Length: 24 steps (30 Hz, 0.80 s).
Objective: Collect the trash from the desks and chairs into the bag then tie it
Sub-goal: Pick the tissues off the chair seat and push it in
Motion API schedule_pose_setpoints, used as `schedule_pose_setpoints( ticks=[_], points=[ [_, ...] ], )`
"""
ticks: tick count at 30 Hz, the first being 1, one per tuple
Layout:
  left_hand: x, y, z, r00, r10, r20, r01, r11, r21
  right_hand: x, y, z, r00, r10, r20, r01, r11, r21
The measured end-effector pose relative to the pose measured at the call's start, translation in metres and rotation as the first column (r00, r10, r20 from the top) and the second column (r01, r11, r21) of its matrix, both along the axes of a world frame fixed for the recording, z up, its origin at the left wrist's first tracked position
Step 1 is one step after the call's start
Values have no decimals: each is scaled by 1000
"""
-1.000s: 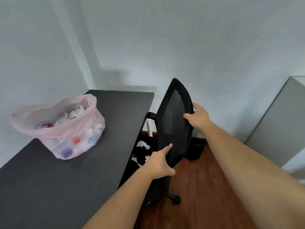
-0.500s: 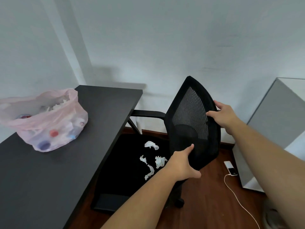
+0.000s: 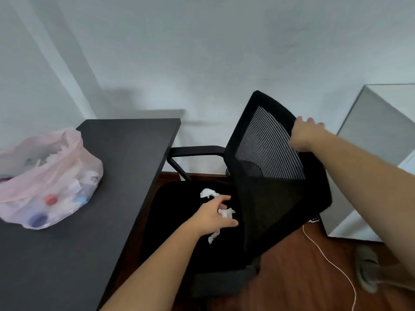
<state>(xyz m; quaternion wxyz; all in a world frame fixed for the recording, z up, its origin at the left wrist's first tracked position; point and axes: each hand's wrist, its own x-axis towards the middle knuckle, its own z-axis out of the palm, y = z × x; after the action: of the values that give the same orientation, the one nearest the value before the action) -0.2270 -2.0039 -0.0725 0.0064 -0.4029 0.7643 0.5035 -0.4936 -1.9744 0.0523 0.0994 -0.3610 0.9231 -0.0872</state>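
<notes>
Since the earlier frame, we note the left hand point(image 3: 213, 215) has left the chair back point(image 3: 269, 153) and dropped to the seat point(image 3: 179, 221) — fingers spread, not yet closed, over crumpled tissues point(image 3: 208, 193). Right hand point(image 3: 305, 134) grips the chair back's top edge. Pink trash bag point(image 3: 45, 180) sits open-mouthed on the worktop point(image 3: 125, 153), well apart.

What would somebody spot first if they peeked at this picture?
Probably the black mesh-backed office chair in the middle, its top edge gripped by the right hand. On its seat lie crumpled white paper scraps, with the left hand reaching among them. At the left, a pink see-through plastic bag of trash sits on the dark desk.
</notes>
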Motion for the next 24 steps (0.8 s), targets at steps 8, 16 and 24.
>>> schedule_pose_setpoints(
  ticks=[8, 16, 24],
  points=[
    [52, -105, -63, 921, -77, 381, 147, 977, -157, 109, -106, -73, 939, 271, 210, -235, 955, -182],
    [40, -159, -191, 896, -163, 413, 221, 970, -96, 147, -95, -289, 894, 1, 449, -131, 957, 260],
    [3, -192, -289, 879, -223, 422, 318, 933, -169, 133, -127, -392, 907, -63, 416, -79, 945, 317]
  ],
)
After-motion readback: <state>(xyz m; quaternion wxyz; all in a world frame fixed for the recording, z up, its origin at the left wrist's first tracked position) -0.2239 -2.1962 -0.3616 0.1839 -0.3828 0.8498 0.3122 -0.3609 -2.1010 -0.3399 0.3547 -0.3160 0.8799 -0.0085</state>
